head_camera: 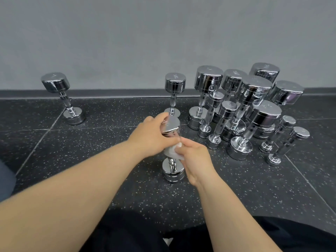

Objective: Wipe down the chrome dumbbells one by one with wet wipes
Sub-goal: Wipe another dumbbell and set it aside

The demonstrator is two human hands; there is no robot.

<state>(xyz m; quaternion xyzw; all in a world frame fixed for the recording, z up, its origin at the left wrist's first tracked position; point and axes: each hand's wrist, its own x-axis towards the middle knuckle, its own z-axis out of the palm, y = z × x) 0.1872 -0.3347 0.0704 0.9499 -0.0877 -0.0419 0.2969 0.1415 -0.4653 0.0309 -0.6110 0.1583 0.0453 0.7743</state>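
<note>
A small chrome dumbbell with round polished heads (pixel 173 171) stands on end on the dark speckled rubber floor (pixel 109 160), directly under both hands. The left hand (pixel 154 138) curls its fingers (pixel 157 118) over the upper head and grips it, probably to steady the upright weight so it neither tips nor turns while rubbed. Just below those fingers, the right hand (pixel 197 160) holds a crumpled white wet wipe (pixel 172 151) against the handle, its fingers (pixel 190 144) closed round wipe and bar together. Standing the dumbbell on end leaves the shaft reachable all round. Beyond the left fingertips another upright chrome dumbbell (pixel 175 84) stands near the grey wall (pixel 163 33). To the right of the right fingers is a tight cluster of larger and smaller chrome dumbbells (pixel 254 113), and one lone chrome dumbbell (pixel 56 82) stands well off to the left. Which of these are already wiped, I cannot tell.
</note>
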